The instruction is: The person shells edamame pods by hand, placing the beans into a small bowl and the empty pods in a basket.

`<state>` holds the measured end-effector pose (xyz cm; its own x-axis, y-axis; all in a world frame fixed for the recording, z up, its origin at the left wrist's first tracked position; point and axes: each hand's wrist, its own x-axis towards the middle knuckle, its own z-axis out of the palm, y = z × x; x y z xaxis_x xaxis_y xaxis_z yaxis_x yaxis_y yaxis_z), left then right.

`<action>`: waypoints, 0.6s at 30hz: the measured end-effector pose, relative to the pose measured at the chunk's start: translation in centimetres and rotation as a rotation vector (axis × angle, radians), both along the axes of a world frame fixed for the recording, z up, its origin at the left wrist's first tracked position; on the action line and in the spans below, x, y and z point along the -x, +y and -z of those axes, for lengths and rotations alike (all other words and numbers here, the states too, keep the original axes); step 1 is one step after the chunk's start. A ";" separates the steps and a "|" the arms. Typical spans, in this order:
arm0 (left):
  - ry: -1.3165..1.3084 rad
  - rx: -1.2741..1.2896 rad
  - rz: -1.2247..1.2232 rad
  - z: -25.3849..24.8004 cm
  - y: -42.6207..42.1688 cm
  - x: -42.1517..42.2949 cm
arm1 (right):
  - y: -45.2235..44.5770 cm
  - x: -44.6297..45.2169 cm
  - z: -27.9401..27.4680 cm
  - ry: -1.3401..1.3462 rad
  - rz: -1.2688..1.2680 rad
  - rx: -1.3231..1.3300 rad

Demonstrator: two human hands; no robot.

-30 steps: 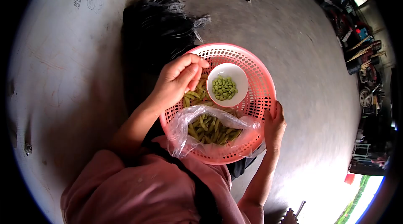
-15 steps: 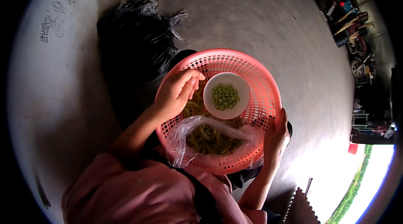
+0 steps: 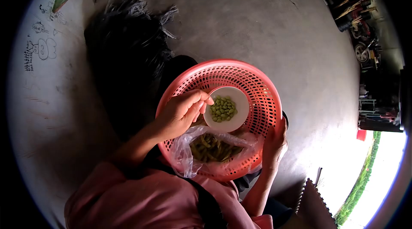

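While daylight glares beyond, a grey floor surrounds the basket.

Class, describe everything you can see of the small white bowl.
The bowl is round and smooth, white inside with a reddish edge, perhaps plastic. Open side up, it sits in the pink perforated basket beside the clear plastic bag, holding loose green beans. The left hand overlaps its rim; contact is unclear.
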<state>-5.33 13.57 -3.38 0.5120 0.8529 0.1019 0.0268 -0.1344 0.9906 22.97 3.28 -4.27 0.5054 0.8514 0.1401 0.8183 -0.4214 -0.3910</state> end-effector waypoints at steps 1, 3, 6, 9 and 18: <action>0.019 0.034 0.013 -0.1 0.1 0.1 | 0.2 0.4 -0.2 -0.002 0.015 0.011; 0.052 0.098 0.054 -0.2 0.3 -0.1 | 0.3 0.3 -0.1 -0.042 0.021 0.003; 0.131 0.146 0.123 -0.6 1.3 -0.8 | -0.5 0.3 0.7 -0.142 0.020 -0.057; 0.189 0.134 0.186 -0.2 2.2 -1.6 | -1.0 0.9 0.6 -0.119 0.119 -0.030; 0.109 0.192 0.213 0.2 3.1 -1.5 | -1.5 1.7 0.5 -0.109 0.214 0.012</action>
